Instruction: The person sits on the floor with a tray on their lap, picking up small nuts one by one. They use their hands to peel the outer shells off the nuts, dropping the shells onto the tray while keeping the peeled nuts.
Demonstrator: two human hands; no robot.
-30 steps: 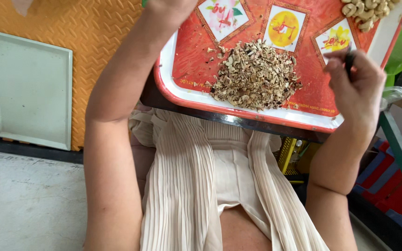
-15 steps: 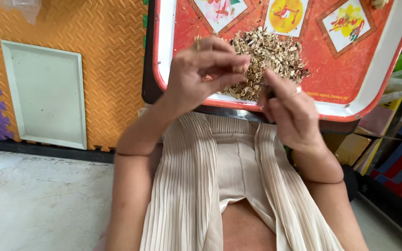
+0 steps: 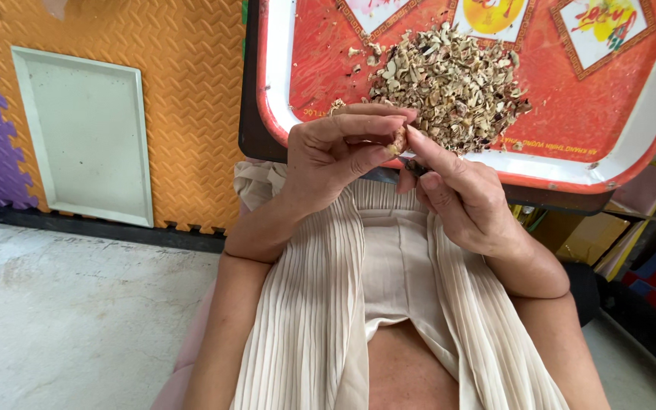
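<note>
Pinching a small nut (image 3: 398, 142) in my left hand (image 3: 335, 152), thumb under and fingers over, with my right hand (image 3: 461, 197) closed on a tool just beside it, shell pile (image 3: 449, 83) right above.

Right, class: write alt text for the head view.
Left hand and right hand pinch a small nut piece between them, just below a pile of shell bits on a red tray.

Left hand (image 3: 339, 152) fingers curled and pinched, right hand (image 3: 461, 190) fingertips meeting them, both forearms bent inward
</note>
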